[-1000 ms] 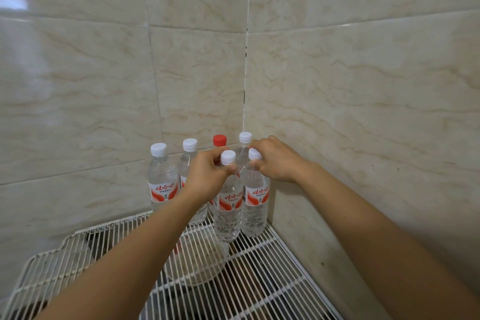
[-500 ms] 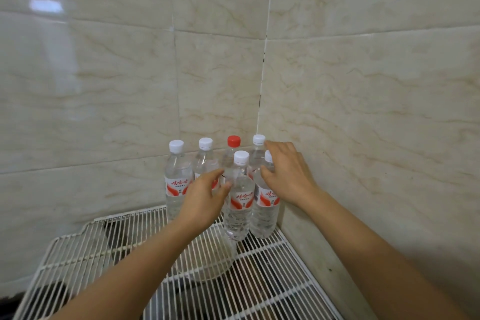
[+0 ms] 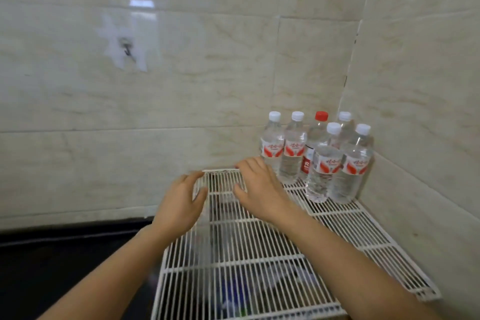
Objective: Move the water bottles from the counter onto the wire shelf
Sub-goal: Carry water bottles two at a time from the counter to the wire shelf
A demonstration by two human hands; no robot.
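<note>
Several clear water bottles [image 3: 324,163] with red-and-white labels stand upright in the far right corner of the white wire shelf [image 3: 259,254]. All have white caps except one red-capped bottle [image 3: 315,143] in the back row. My left hand [image 3: 181,202] hovers over the shelf's far left part, fingers apart and holding nothing. My right hand [image 3: 257,187] is just left of the bottles, also with fingers apart, touching none of them.
Marble-look tiled walls meet in a corner behind the bottles. A small metal hook [image 3: 127,49] is stuck on the left wall. A black counter [image 3: 65,254] lies to the left of the shelf. Dark, blurred items show beneath the wires.
Both hands let go of the front bottles and pulled back to the left. The view swung left, so the bottles now sit at the right.
</note>
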